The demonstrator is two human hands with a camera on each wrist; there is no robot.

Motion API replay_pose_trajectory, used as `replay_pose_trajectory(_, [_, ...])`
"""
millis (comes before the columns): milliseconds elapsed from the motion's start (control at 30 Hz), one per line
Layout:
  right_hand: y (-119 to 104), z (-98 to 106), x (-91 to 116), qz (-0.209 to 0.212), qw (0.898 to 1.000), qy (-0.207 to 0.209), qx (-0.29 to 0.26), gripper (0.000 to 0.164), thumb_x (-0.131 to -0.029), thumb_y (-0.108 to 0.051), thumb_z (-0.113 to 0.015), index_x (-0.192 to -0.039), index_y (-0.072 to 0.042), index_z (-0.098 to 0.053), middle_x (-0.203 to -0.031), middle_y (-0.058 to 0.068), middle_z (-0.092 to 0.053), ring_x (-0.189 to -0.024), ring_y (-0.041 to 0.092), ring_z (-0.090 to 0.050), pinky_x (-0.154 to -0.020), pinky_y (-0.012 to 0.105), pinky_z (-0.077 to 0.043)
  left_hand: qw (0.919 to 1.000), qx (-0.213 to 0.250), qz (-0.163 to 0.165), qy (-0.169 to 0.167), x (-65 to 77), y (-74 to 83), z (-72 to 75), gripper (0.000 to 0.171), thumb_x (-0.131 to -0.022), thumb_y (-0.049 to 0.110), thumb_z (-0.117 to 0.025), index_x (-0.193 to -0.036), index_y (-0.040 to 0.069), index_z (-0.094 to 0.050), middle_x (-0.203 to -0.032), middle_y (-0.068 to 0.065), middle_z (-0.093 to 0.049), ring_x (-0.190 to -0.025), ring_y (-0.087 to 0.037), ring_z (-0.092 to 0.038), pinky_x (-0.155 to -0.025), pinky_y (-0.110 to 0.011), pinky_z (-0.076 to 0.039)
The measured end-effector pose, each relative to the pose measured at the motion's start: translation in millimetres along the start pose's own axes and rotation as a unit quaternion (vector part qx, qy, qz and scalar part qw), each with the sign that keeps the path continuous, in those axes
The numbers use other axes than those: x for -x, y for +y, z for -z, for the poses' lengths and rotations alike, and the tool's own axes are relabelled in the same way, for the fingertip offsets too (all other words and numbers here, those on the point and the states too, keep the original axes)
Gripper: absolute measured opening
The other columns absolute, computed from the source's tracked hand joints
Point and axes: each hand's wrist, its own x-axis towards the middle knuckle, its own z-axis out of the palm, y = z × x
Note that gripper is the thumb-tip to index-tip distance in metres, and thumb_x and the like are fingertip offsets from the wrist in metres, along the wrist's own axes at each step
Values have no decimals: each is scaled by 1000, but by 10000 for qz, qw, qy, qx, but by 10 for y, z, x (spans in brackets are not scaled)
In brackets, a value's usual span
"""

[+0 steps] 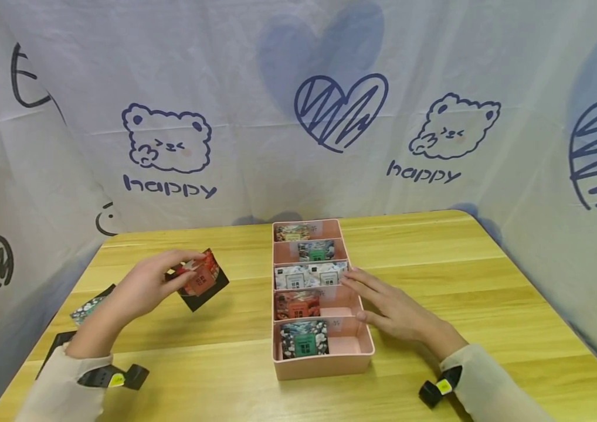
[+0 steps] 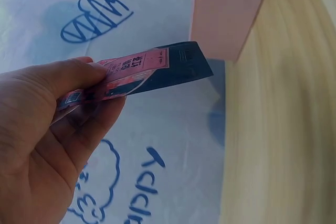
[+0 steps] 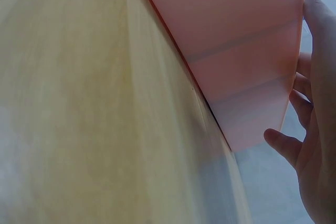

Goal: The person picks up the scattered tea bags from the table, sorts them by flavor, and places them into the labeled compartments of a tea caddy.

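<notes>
My left hand (image 1: 142, 288) pinches a red and black sachet (image 1: 207, 282) between thumb and fingers, raised over the table left of a pink divided box (image 1: 325, 368). Seen in the left wrist view, the sachet (image 2: 181, 66) is tilted, its black end pointing away from the hand. My right hand (image 1: 401, 312) touches the box's right side, fingertips at the rim beside the middle compartment and the thumb lower down. Two white sachets (image 1: 291, 276) stand side by side in that middle compartment. A red sachet (image 1: 297, 305) and a dark floral sachet with a green label (image 1: 304, 340) occupy the two nearer compartments.
The two far compartments hold a yellowish sachet (image 1: 293, 233) and a green-labelled one (image 1: 316, 251). On the table's left lie a floral sachet (image 1: 86, 309) and a dark one (image 1: 58, 341), partly behind my left arm. A printed white curtain (image 1: 256, 140) hangs behind the wooden table (image 1: 436, 252).
</notes>
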Motion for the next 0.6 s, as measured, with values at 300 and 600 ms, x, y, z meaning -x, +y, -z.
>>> replay_pose_trajectory(300, [3, 5, -4, -27, 10000, -6, -5, 66, -98, -35, -56, -154, -13, -31, -160, 9, -24, -145, 30, -23, -111, 55, -33, 9995, 219, -229, -54, -247, 217, -18, 36, -95, 7, -65, -130, 16, -63, -123, -6, -66, -105, -26, -64, -79, -44, -57])
replay_pose_trajectory(600, [3, 4, -4, -37, 10000, -30, 1, 66, -98, -34, -57, -154, -12, -31, -160, 9, -24, -145, 30, -24, -110, 55, -33, 9975, 406, -582, -16, -502, 437, -109, 36, -93, 5, -67, -127, 15, -65, -119, -5, -67, -97, -20, -65, -76, -38, -58])
